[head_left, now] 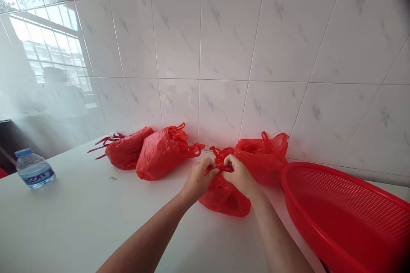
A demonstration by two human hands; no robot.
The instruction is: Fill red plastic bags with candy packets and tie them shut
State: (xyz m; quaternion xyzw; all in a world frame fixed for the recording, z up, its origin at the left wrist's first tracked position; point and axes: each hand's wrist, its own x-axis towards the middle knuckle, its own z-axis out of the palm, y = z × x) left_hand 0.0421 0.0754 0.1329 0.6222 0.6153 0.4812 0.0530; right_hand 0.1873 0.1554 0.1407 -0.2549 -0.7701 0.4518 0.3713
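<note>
Both hands are close together at the gathered neck of a small red bag (226, 200), which sits on the white table (80, 217) just in front of the wall (224, 34). The left hand (199, 179) pinches the twisted plastic between thumb and fingers, and the right hand (241, 175) does the same from the other side, with the bag's crumpled ends poking up behind them. Just behind the right hand stands an upright red bag (264, 160), and beside that a red perforated basket (326, 230) reaches out of view at the right. To the left, a plump red bag (162, 153) leans against a darker red bag (128, 151) with thin ties spread out. Near the table's left edge stands a clear bottle (35, 170) with a blue cap
</note>
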